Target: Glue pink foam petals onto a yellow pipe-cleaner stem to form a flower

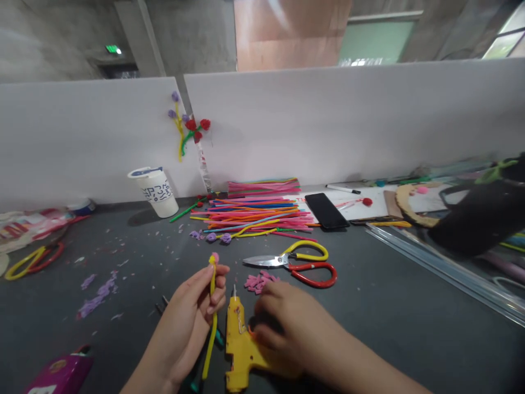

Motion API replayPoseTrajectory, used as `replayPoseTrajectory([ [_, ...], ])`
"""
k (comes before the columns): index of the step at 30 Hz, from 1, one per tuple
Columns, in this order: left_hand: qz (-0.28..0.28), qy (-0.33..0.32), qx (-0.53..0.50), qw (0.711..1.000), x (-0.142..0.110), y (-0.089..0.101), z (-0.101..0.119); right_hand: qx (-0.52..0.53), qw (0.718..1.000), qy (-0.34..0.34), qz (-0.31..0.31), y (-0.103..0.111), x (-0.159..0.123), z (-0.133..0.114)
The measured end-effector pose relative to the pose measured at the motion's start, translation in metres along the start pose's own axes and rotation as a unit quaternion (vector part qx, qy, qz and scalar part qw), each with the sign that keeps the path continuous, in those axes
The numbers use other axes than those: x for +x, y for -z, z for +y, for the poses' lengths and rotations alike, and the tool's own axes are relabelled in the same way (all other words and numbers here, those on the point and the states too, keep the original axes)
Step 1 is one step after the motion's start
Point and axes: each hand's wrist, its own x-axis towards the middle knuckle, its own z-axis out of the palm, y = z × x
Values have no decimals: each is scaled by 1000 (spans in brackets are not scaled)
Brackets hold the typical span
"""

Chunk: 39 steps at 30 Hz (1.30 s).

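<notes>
My left hand (196, 306) is closed around a yellow pipe cleaner (211, 334), which stands upright with a small pink tuft (215, 257) at its top. A yellow hot glue gun (238, 339) lies on the table between my hands, nozzle pointing away. Over its handle and trigger side is my right hand (293, 314), fingers curled and smeared by motion. Whether those fingers grip anything does not show. Just beyond them lies a small pile of cut pink pieces (259, 281). Scissors (297, 261) with one yellow and one red handle rest behind the pile.
Colourful pipe cleaners (258, 213) lie bundled against the white partition (328, 120). A white cup (156, 191) stands left, a black phone (327, 210) right of the bundle. Purple scraps (98, 295) dot the left side. Clear sticks (443, 268) and a dark jug (484, 208) occupy the right.
</notes>
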Motion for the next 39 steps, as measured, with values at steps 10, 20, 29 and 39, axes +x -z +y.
replayPoseTrajectory([
  [10,-37,73,13,997,-4,-3,-10,-17,996,-14,87,-23,19,21],
  [20,-51,77,58,994,-7,-4,-12,302,937,-140,103,-6,16,24],
  [29,-49,80,118,989,-11,-13,-21,540,826,-155,53,-2,9,-2],
  [39,-105,105,116,982,-13,-11,-23,542,830,-82,106,-2,4,-11],
])
